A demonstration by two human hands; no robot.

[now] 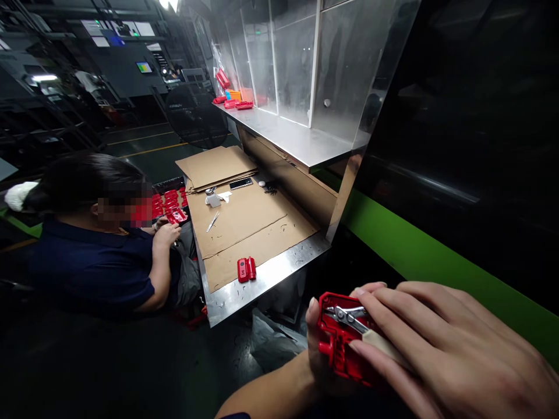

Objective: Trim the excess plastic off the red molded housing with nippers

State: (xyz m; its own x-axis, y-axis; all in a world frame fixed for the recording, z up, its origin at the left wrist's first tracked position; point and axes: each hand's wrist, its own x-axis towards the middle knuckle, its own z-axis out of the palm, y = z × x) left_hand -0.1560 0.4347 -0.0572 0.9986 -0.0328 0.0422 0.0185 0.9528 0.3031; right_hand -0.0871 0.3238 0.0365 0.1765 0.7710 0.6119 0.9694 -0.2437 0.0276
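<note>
Red plastic shell (339,356) is sitting in L hand (315,348), fingers curled round it, off bench (301,253) corner; R hand (456,343) is gripping pale-handled pliers (346,316), tips inside. Red case (251,270) on bench: marking (243,272) is looking unreadable tbh.

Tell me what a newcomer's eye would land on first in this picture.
Probably the bright red casing at lower right, held in the left hand while the right hand grips metal pliers with a pale handle over it. Next, the co-worker at left, holding another red part. Then a red piece lying near the front edge of the cardboard-covered table.
</note>
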